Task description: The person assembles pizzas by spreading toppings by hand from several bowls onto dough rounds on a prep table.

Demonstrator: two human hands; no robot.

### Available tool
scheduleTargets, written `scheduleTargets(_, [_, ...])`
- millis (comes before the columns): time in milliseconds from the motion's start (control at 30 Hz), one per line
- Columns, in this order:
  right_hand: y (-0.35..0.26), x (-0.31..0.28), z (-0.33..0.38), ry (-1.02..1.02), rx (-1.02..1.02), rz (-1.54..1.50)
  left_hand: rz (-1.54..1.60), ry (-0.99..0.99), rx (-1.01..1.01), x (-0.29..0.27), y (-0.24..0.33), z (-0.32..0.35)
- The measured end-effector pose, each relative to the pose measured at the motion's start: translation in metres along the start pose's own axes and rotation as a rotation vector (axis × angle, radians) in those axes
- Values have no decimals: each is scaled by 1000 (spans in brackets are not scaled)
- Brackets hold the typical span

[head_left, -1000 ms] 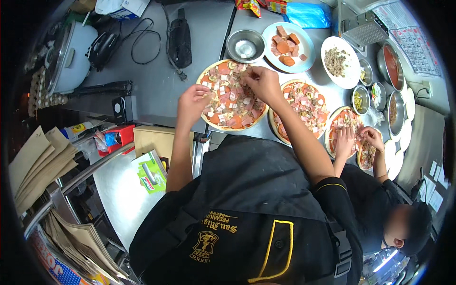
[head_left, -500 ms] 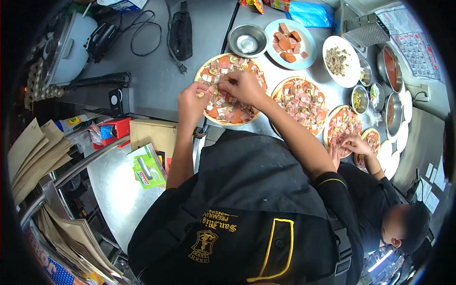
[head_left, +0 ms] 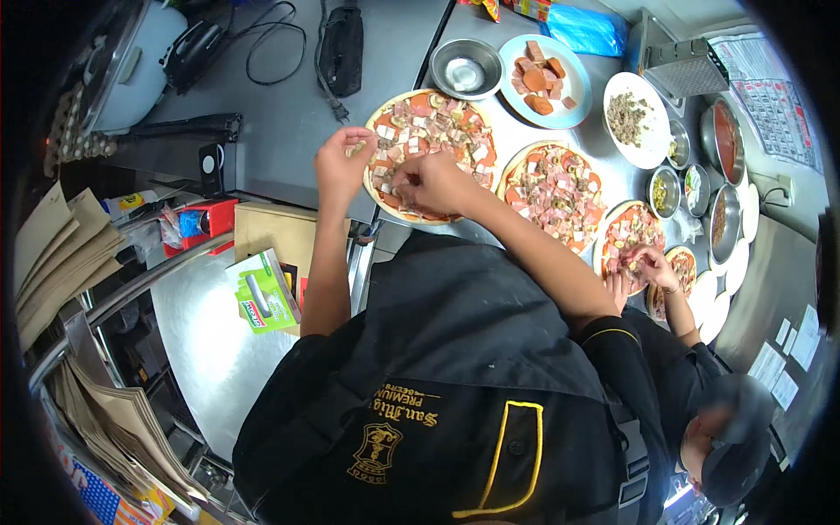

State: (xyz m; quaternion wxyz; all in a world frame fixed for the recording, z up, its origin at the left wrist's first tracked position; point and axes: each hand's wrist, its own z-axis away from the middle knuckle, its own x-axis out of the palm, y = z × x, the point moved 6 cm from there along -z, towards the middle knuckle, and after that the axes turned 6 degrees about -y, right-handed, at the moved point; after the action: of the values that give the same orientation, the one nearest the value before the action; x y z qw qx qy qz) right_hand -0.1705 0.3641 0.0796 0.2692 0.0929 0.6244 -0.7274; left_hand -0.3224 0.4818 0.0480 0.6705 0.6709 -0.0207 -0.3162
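An unbaked pizza [head_left: 461, 133] with ham, white cubes, red slices and mushroom pieces lies on the steel counter in front of me. Over its left edge is my left hand [head_left: 339, 162], fingers curled toward the thumb with a small pale bit at the tips that I cannot make out. My right hand [head_left: 439, 184] reaches low over the pizza's near half, its fingers pinched together. Whatever they hold is hidden. To the right lies a second topped pizza [head_left: 553, 188], apart from both hands.
Beyond the pizza stand a steel bowl [head_left: 465, 68] and a plate [head_left: 573, 105] of meat chunks. A white bowl [head_left: 632, 131] of minced meat and several small bowls sit right. A co-worker's hand [head_left: 652, 265] works over another pizza [head_left: 632, 226]. A power cord [head_left: 332, 92] lies left.
My left hand has moved left, toward the pizza's rim. My right hand has come nearer to me and lower over the toppings. The co-worker's head has dipped.
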Motion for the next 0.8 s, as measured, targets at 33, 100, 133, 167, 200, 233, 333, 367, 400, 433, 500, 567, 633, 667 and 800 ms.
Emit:
scheduleTargets(33, [-1,2,0,-4,0,-25,33,-3,4,2,1,-3])
scheduleTargets(100, [-3,5,-1,7,5,-37,97,-8,12,4,3,-6])
scheduleTargets(133, [-5,6,-2,17,9,-43,111,1,-5,4,3,-7])
scheduleTargets(167, [-5,9,-6,5,10,8,125,10,-22,3,4,-8])
scheduleTargets(200, [-4,13,-11,-6,11,58,140,18,-39,2,4,-9])
scheduleTargets(233, [2,19,-12,-20,19,106,254,14,-66,2,3,-8])
scheduleTargets(333, [11,14,-2,216,-138,80,502,-39,-148,4,5,-2])
scheduleTargets(367, [9,15,2,169,-110,66,521,-57,-164,0,9,10])
scheduleTargets(400, [9,12,10,123,-81,54,539,-76,-179,-2,11,21])
scheduleTargets(433, [7,10,18,78,-45,38,510,-132,-177,-1,10,29])
scheduleTargets(500, [13,11,34,27,14,156,451,-271,-170,10,4,39])
scheduleTargets(567, [17,9,43,-68,84,254,258,-389,-170,24,15,50])
scheduleTargets(633, [19,3,48,-15,75,231,125,-468,-110,42,30,55])
scheduleTargets(667, [19,0,50,13,68,220,36,-490,-61,48,39,57])
scheduleTargets(800, [26,-12,64,169,72,190,-140,-506,91,67,52,64])
